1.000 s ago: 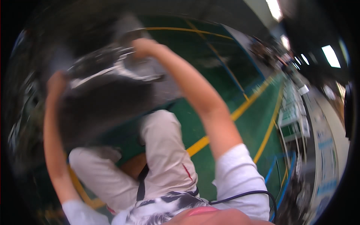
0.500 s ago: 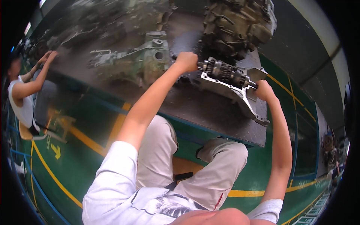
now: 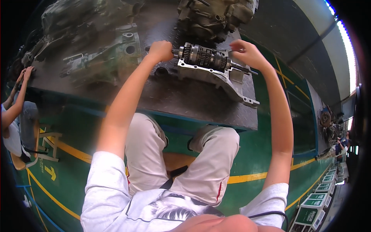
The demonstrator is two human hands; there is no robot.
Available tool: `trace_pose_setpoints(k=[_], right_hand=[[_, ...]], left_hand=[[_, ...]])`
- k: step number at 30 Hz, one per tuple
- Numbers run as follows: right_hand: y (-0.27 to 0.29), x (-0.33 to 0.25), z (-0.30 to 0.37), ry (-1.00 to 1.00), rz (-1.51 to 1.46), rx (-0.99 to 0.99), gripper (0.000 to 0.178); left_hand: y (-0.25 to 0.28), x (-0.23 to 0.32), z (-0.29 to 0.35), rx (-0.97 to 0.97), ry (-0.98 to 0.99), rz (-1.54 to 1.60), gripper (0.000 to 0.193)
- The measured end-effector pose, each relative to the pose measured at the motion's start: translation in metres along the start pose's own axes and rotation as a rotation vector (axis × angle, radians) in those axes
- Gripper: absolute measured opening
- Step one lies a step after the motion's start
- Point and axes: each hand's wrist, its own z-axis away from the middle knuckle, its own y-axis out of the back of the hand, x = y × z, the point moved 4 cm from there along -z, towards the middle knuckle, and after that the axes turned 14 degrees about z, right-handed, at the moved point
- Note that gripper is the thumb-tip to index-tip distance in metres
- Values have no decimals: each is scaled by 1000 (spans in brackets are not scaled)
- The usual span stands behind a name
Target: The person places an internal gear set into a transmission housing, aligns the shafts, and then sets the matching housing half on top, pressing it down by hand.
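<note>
Two hands support one gear shaft (image 3: pixel 205 58) at opposite ends, keeping it level over the aluminium housing plate (image 3: pixel 220 79) on the dark tabletop (image 3: pixel 162 96). The left hand (image 3: pixel 160 51) is closed, fingers wrapped round the shaft's end stub. The right hand (image 3: pixel 247 52) pinches the far end with curled fingers. A larger gearbox casing (image 3: pixel 212 15) sits just behind, another casing (image 3: pixel 104 58) to the left.
</note>
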Motion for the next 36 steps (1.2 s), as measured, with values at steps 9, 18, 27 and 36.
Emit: trace_pose_setpoints(k=[9,18,27,36], right_hand=[[-40,-37,-16,123,337,-117,66],[-56,-23,-32,76,328,-167,60],[-52,-39,-28,-40,299,-287,64],[-47,-42,-25,-3,244,-308,66]], left_hand=[[3,0,-1,-77,28,15,20],[-17,-29,-14,-66,-18,6,16],[-36,-46,-26,-27,-38,-49,22],[-22,-37,-15,17,-104,-2,19]])
